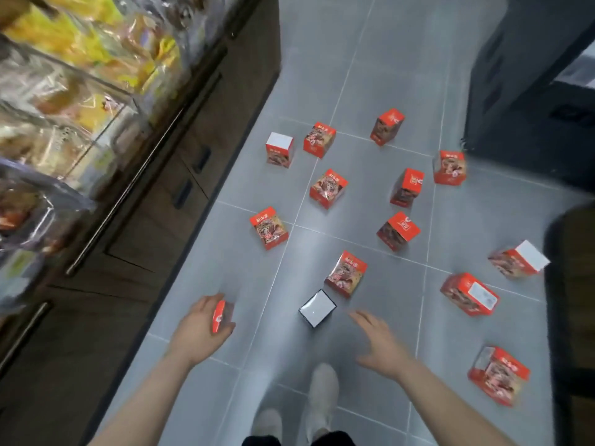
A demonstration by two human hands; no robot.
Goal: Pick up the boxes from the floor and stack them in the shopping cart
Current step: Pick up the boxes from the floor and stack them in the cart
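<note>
Boxes (328, 188) on floor, left-hand box (220, 316) half-hidden, shelf goods (64, 75) blurred

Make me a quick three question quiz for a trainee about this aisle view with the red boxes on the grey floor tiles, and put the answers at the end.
1. True or false: the left hand holds a red cardboard box.
2. What is the right hand doing?
A. gripping a box
B. open, fingers spread above the floor, holding nothing
C. resting on the cabinet
3. Fill in: the box nearest the right hand's fingertips is the dark-sided box whose upward face is ____.

Key
1. True.
2. B.
3. White; it stands on the grey tiled floor, just in front of a red picture-printed box.
</note>
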